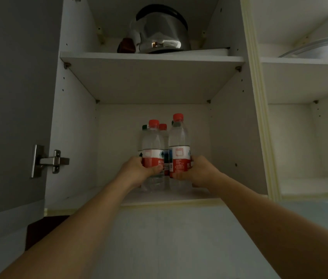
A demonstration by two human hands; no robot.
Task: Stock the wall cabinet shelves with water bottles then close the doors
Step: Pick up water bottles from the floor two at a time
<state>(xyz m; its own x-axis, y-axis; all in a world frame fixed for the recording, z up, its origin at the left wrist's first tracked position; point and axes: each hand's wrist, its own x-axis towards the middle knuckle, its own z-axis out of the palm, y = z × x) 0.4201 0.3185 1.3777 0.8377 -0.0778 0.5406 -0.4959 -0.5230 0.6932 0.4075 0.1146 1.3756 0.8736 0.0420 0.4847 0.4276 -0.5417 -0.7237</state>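
Both my arms reach up into the open white wall cabinet. My left hand (139, 171) grips a clear water bottle (152, 143) with a red cap and red label. My right hand (198, 172) grips a second, similar bottle (178, 137) just to its right. Both bottles stand upright near the front of the lower shelf (159, 196). Behind them stand more bottles, one with a red cap (162, 126) and one with a green cap (144, 127), mostly hidden.
The upper shelf (151, 57) carries a steel kettle (160, 31) and a small dark object (126, 45). The left door (8, 97) hangs open on a metal hinge (48, 161). A second open compartment (308, 137) lies to the right, with a clear lid on its upper shelf.
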